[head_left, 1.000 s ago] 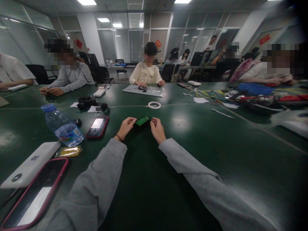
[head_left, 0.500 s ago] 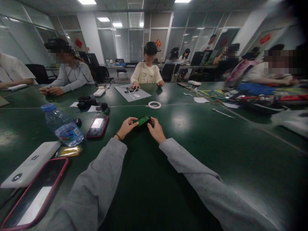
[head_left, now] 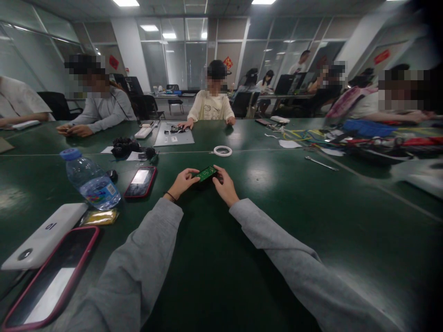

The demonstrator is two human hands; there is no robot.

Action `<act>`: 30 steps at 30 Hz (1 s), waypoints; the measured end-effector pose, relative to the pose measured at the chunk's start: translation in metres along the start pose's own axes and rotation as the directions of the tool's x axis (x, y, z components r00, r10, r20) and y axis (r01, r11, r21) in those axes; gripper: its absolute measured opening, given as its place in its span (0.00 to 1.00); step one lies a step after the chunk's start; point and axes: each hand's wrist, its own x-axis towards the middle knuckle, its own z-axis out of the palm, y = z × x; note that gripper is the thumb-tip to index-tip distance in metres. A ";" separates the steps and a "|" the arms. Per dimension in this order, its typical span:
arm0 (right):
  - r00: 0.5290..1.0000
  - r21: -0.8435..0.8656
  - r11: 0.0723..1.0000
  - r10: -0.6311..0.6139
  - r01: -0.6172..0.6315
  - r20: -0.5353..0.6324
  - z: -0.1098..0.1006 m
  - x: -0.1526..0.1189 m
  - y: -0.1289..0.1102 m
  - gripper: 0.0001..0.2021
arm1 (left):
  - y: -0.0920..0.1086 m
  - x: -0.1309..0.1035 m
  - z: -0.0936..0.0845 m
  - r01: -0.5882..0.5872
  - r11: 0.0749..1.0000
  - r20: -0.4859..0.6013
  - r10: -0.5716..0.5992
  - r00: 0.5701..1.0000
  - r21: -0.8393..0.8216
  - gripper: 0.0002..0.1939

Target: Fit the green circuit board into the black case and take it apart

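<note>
Between both hands is a small green circuit board (head_left: 206, 173) with dark edges, slightly tilted, over the middle of the green table (head_left: 214, 258). My left hand (head_left: 183, 183) grips its left end, thumb near the front edge and fingers behind. At the right end, my right hand (head_left: 224, 185) pinches it between thumb and fingers. The underside of the board and some fingertips are hidden. A white ring-shaped roll (head_left: 222, 151) lies just beyond the hands. To the left rests a phone in a red case (head_left: 140, 182).
On the left are a water bottle (head_left: 90, 180), a yellow packet (head_left: 100, 217), a white device (head_left: 44, 236) and a larger red-cased phone (head_left: 51, 276). A wrench-like metal tool (head_left: 321, 163) and cables (head_left: 374, 129) lie right. Opposite, a person (head_left: 212, 99) touches a grey panel (head_left: 175, 138).
The person opposite has turned the grey panel and shifted it to the left. In my hands the circuit board has turned slightly, and its face shows a little more.
</note>
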 end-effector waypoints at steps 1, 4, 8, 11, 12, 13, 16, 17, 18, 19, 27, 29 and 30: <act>1.000 -0.040 0.999 -0.027 0.027 0.010 0.000 0.000 0.000 0.24 | 0.000 0.000 0.000 -0.003 1.000 -0.001 0.003 1.000 -0.002 0.20; 0.999 -0.144 0.988 -0.046 0.049 0.024 0.000 -0.001 -0.001 0.24 | 0.000 -0.001 0.000 -0.002 1.000 0.000 0.002 1.000 -0.022 0.20; 0.996 -0.288 0.954 -0.065 0.079 0.057 -0.001 -0.003 -0.007 0.28 | -0.001 -0.001 0.000 0.011 1.000 0.004 -0.011 1.000 -0.028 0.20; 0.993 -0.430 0.896 -0.078 0.107 0.084 -0.003 -0.006 -0.015 0.29 | -0.002 0.000 0.000 0.002 1.000 -0.005 -0.002 1.000 -0.008 0.20; 0.992 -0.471 0.875 -0.082 0.116 0.092 -0.004 -0.006 -0.017 0.29 | -0.002 0.000 0.000 -0.005 1.000 -0.008 0.005 1.000 0.002 0.20; 0.991 -0.502 0.856 -0.086 0.125 0.101 -0.004 -0.006 -0.019 0.29 | -0.001 0.000 0.000 -0.011 1.000 -0.008 0.011 1.000 0.012 0.19; 0.988 -0.549 0.823 -0.094 0.146 0.122 -0.006 -0.007 -0.022 0.29 | 0.001 0.000 0.001 -0.012 1.000 -0.005 0.012 1.000 0.015 0.19; 0.988 -0.556 0.818 -0.095 0.149 0.124 -0.006 -0.007 -0.023 0.29 | 0.002 -0.001 0.001 -0.008 1.000 -0.004 0.008 1.000 0.010 0.19; 0.987 -0.560 0.814 -0.098 0.153 0.127 -0.005 -0.008 -0.023 0.29 | 0.002 -0.001 0.001 -0.007 1.000 -0.005 0.007 1.000 0.004 0.19; 0.986 -0.561 0.812 -0.103 0.160 0.132 -0.005 -0.008 -0.022 0.29 | 0.003 -0.001 0.001 -0.008 1.000 -0.006 0.008 1.000 -0.001 0.19; 0.997 -0.489 0.869 -0.068 0.080 0.043 0.001 -0.005 -0.002 0.31 | 0.004 -0.002 0.002 -0.005 1.000 -0.007 0.005 1.000 0.015 0.20; 0.999 -0.470 0.882 -0.034 0.034 0.007 0.001 -0.003 0.003 0.30 | 0.004 -0.002 0.003 0.002 1.000 -0.011 -0.002 1.000 0.014 0.21; 1.000 -0.461 0.887 -0.025 0.027 0.009 0.001 -0.003 0.004 0.28 | 0.005 -0.002 0.003 0.007 1.000 -0.015 -0.006 1.000 0.014 0.22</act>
